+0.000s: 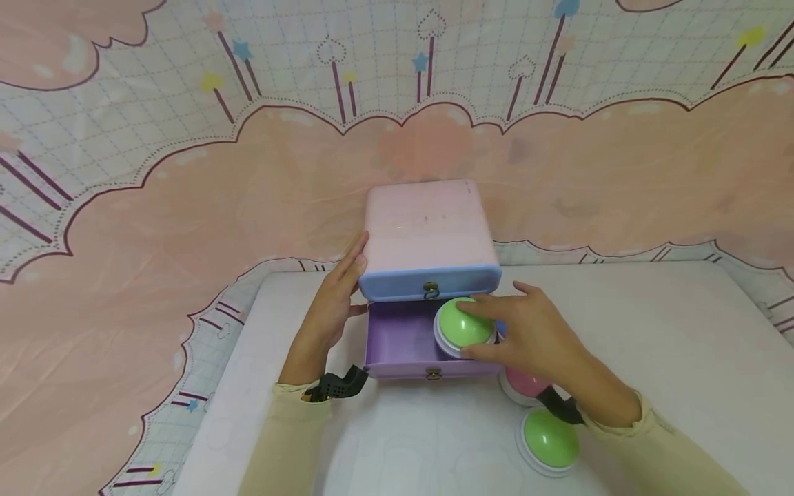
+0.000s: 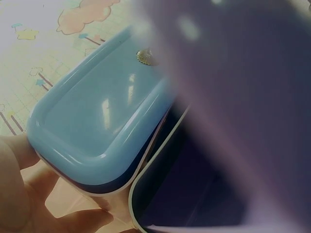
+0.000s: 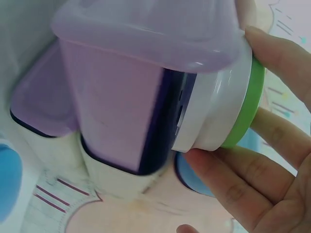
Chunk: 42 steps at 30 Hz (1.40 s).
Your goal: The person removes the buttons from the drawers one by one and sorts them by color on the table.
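A small drawer cabinet (image 1: 428, 220) with a pink top stands at the table's far side. Its blue upper drawer (image 1: 397, 283) is in, and a purple drawer (image 1: 397, 331) below is pulled out. My right hand (image 1: 533, 337) grips a round white jar with a green lid (image 1: 465, 324) by its rim, at the right end of the purple drawer. In the right wrist view the white jar body (image 3: 218, 102) is beside the drawer's edge. My left hand (image 1: 331, 303) rests against the cabinet's left side with fingers extended; in the left wrist view a blurred purple drawer front (image 2: 243, 87) covers much.
A pink-lidded jar (image 1: 524, 384) and another green-lidded jar (image 1: 551, 439) stand on the white table (image 1: 422, 441), front right of the cabinet and near my right forearm. Something blue (image 1: 501, 328) is partly hidden behind my right hand. A patterned cloth (image 1: 298, 179) hangs behind.
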Each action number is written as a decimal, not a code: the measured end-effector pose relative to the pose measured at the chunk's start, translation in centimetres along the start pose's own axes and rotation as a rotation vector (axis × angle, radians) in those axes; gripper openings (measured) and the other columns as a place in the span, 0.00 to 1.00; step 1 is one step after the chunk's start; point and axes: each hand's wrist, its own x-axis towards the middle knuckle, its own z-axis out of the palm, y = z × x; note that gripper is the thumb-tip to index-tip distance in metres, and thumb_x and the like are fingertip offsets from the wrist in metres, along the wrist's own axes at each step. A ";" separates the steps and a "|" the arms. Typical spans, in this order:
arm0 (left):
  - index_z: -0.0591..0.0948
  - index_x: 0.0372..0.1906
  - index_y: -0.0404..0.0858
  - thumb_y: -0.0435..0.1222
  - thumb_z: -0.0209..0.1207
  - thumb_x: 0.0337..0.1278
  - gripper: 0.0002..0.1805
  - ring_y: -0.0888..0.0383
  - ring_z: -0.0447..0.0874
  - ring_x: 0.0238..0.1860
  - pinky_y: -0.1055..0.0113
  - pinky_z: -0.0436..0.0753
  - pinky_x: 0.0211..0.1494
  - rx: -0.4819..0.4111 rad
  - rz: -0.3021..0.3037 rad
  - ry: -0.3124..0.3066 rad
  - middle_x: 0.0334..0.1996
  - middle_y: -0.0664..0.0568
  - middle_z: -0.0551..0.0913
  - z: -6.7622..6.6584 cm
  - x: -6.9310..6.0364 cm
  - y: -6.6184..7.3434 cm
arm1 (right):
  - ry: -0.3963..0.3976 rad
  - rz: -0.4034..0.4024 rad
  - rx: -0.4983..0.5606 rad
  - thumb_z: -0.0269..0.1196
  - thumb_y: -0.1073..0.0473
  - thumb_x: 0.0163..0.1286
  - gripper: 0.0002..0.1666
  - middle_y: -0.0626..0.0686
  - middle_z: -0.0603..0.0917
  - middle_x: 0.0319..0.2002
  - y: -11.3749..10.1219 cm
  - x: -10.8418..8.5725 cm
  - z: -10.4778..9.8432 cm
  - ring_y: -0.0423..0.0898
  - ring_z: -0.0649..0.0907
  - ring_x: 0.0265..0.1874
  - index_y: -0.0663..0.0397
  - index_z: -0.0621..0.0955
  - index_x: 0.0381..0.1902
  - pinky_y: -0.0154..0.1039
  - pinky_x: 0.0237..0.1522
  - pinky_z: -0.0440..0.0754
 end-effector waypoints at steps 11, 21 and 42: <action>0.62 0.74 0.78 0.60 0.46 0.76 0.25 0.38 0.55 0.80 0.27 0.70 0.65 -0.001 0.002 0.001 0.81 0.70 0.48 0.0 0.0 -0.1 | 0.038 0.045 -0.008 0.80 0.40 0.50 0.37 0.54 0.89 0.54 -0.2 -1.5 -2.9 0.52 0.90 0.49 0.42 0.86 0.59 0.68 0.69 0.66; 0.61 0.75 0.77 0.60 0.46 0.76 0.26 0.38 0.54 0.80 0.27 0.69 0.65 -0.002 0.000 -0.002 0.82 0.70 0.47 0.0 0.1 0.0 | 0.069 0.081 -0.031 0.80 0.39 0.49 0.37 0.56 0.89 0.54 1.4 -3.4 -4.1 0.52 0.92 0.39 0.40 0.86 0.58 0.66 0.67 0.70; 0.62 0.74 0.77 0.58 0.47 0.77 0.25 0.40 0.56 0.79 0.27 0.69 0.65 -0.006 0.004 0.007 0.81 0.74 0.49 0.1 0.0 0.0 | 0.090 0.346 -0.050 0.81 0.35 0.46 0.44 0.58 0.86 0.58 5.5 -10.6 -5.5 0.68 0.84 0.53 0.38 0.84 0.62 0.70 0.45 0.82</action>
